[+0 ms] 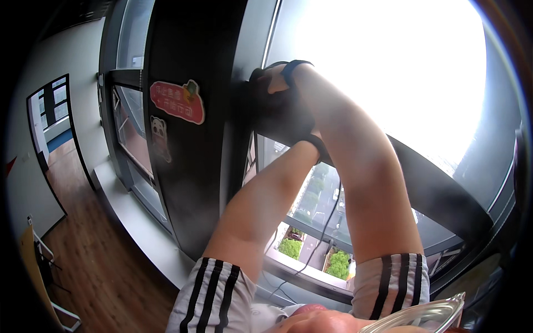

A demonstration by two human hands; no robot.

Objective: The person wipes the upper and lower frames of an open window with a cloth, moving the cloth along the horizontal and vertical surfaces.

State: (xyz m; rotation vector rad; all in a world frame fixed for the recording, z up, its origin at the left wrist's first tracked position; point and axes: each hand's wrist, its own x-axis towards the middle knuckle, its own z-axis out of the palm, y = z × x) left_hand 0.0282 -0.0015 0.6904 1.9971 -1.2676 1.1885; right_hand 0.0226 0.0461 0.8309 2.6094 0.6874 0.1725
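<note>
Both my arms reach up and forward to a tall window. My right hand (276, 80), with a dark band (296, 66) at the wrist, is the upper one. It is at a dark object or part of the frame beside the window post (245, 54); the fingers blend into shadow. Lower down, my left hand (317, 133) is mostly hidden behind my right forearm, and a dark band (317, 143) circles that wrist. A dark, blurred mass (283, 110) lies between the hands, against the black crossbar (433, 179). What either hand holds cannot be made out.
A black pillar (189, 54) on the left bears a red sticker (177, 102) with writing and a panda sticker (159, 137). A thin dark cable (324, 233) hangs before the lower panes. A white sill (137, 224) runs along the left windows, above a wood floor (104, 266).
</note>
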